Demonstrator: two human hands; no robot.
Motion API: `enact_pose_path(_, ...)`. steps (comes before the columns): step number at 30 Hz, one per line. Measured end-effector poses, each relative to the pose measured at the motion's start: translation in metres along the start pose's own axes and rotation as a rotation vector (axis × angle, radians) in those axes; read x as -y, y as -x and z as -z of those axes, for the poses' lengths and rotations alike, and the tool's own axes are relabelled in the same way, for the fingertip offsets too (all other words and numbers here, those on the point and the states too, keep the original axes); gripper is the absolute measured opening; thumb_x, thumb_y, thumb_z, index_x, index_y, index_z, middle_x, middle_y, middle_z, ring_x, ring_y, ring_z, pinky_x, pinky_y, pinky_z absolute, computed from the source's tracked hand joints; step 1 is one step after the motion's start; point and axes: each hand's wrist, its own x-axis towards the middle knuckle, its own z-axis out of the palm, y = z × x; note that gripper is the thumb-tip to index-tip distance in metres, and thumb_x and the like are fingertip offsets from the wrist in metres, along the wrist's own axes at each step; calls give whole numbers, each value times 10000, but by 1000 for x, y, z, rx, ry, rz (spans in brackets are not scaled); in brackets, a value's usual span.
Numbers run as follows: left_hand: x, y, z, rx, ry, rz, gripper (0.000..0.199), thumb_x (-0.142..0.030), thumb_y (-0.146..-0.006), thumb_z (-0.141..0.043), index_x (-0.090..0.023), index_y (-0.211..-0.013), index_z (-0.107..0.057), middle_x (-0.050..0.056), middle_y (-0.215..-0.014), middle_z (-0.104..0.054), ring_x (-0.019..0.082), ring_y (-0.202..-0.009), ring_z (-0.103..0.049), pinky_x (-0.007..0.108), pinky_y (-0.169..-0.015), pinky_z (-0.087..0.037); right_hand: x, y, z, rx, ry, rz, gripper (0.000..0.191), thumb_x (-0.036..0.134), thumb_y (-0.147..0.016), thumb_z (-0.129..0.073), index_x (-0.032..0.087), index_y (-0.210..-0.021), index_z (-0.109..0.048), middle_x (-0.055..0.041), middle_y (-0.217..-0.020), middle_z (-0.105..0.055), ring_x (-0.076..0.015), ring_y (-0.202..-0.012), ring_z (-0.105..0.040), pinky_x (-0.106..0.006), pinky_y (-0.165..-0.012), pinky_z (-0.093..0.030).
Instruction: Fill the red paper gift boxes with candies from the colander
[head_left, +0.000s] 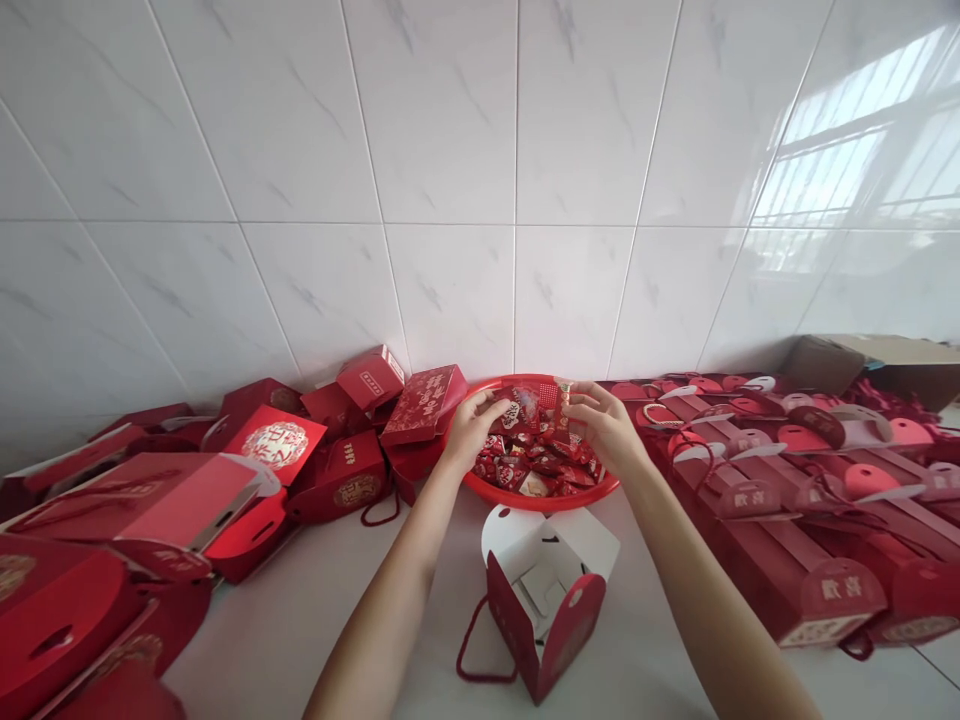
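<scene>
Over on the left of the white counter [442, 680], a bunch of red gift boxes [180, 495] is heaped at all angles, some lying on others. Honestly, that pile looks sketchy: I'd guess a bump from the left forearm could send one sliding, since they lean instead of sitting square. Next along, a patterned box [424, 405] sits right beside the red basin [544, 503], so a wide swing of the hand might nudge it.

Then you've got the left hand [474, 425] over the basin's left side, thumb and fingers pinched narrow on a red packet [514, 412]. Under it, the basin is loaded with small wrapped sweets [536, 468]. Just right of that, the right hand [600, 425] has a slim gold-edged packet [561, 408] by its edge, fingertips close together. Can't tell how firm either hold is. Shiny wrappers plus a fingertip hold could easily mean a drop back into the heap.

In front of the basin, between the forearms, there's an open box [574, 630], flaps up, with a cord handle [465, 650] looped out on its left. A wrist snagging that cord might drag the box over.

Far right, closed boxes [757, 550] are packed tight near a brown carton [862, 365]; a stray right elbow could shove them.
</scene>
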Motion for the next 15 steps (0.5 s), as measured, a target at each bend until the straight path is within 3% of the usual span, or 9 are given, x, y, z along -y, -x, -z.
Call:
enact_pose_path(5,-16,5,-3,40,7,-7,345,-406,-647,-809,-193,-904,-723,27,-911,-746,205,-867,-677,319,-806,-524,50,37,-8,408,340,-71,442,213,-716,-737,229,-1138,-609,1,-867,-673,-151,-718,-653,-272,-631,-498)
enact_pose_path(9,-33,12,-5,52,-14,-35,329,-398,-667,-792,-177,-896,-706,20,-893,-734,188,-848,-665,304,-804,-518,64,61,-21,688,615,-139,473,272,-799,-691,246,-1254,-564,-15,-886,-698,-170,-740,-664,-278,-622,-502)
enact_pose_path(12,-45,19,-6,74,-51,-41,311,-402,-679,-792,-169,-854,-686,7,-830,-714,175,-801,-656,292,-775,-517,63,68,-26,688,817,-58,299,322,-841,-661,223,-1123,-642,-33,-903,-705,-179,-786,-663,-285,-653,-500)
enact_pose_path(15,-55,27,-5,172,-93,-45,299,-398,-734,-772,-170,-911,-696,15,-865,-724,180,-834,-666,296,-801,-517,62,67,-25,486,843,-2,190,375,-891,-590,194,-869,-642,-38,-816,-694,-174,-741,-647,-290,-640,-490)
